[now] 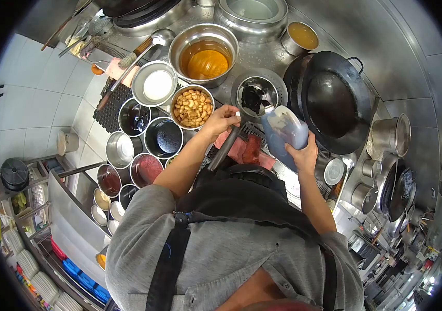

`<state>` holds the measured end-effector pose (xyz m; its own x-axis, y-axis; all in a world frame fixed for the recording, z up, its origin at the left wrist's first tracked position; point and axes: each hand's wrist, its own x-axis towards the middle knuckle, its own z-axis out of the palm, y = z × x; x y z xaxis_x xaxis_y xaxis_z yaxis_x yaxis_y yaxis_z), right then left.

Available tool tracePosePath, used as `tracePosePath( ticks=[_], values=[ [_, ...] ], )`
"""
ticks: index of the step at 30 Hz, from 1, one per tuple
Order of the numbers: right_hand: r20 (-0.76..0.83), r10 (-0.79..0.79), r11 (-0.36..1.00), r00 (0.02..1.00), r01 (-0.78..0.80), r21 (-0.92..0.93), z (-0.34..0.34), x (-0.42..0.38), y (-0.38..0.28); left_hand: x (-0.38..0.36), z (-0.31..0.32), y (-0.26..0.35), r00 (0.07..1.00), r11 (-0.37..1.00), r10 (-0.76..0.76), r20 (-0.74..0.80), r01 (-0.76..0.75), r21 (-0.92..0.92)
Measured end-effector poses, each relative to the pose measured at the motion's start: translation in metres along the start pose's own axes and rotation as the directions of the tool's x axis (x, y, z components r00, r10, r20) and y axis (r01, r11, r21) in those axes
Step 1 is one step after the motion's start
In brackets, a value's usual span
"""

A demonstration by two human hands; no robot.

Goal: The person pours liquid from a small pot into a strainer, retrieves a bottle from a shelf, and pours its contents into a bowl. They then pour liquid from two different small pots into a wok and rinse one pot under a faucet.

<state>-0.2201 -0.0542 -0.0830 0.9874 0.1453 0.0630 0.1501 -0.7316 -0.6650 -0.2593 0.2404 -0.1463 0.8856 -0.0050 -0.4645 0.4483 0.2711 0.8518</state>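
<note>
My right hand [303, 153] is wrapped round a translucent plastic jug [284, 129] of dark liquid. The jug is tipped, with its mouth over the rim of a small steel bowl [268, 89] that has dark liquid in its bottom. To the left of the jug, my left hand [221, 123] is closed in a pinch, and a small white cap [238, 113] shows at its fingertips. Just below that hand runs a dark handle [225, 149], beside pink and red cloths [252, 149]. A steel pot of peeled nuts [192, 107] stands close by the left wrist.
A large black wok [335, 103] sits right of the jug. Behind are a bowl of amber oil [205, 59] and a cup of yellowish liquid [302, 36]. Several sauce pots, including a black-filled one [164, 137], crowd the left. A ladle [162, 37] lies across the back left.
</note>
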Motion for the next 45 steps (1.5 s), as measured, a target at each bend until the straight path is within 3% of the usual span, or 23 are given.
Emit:
tracePosePath(
  ticks=[15,45],
  values=[
    [0.026,0.034,0.999,0.999,-0.033,-0.040,-0.005,-0.002,0.002,-0.005,0.003,-0.002,1.000,1.000,-0.003,0.004,0.003,-0.010],
    [0.017,0.065,0.996,0.998,-0.066,0.053,-0.016,-0.004,-0.006,-0.017,0.016,0.004,1.000,0.999,0.023,0.010,-0.023,0.024]
  ],
)
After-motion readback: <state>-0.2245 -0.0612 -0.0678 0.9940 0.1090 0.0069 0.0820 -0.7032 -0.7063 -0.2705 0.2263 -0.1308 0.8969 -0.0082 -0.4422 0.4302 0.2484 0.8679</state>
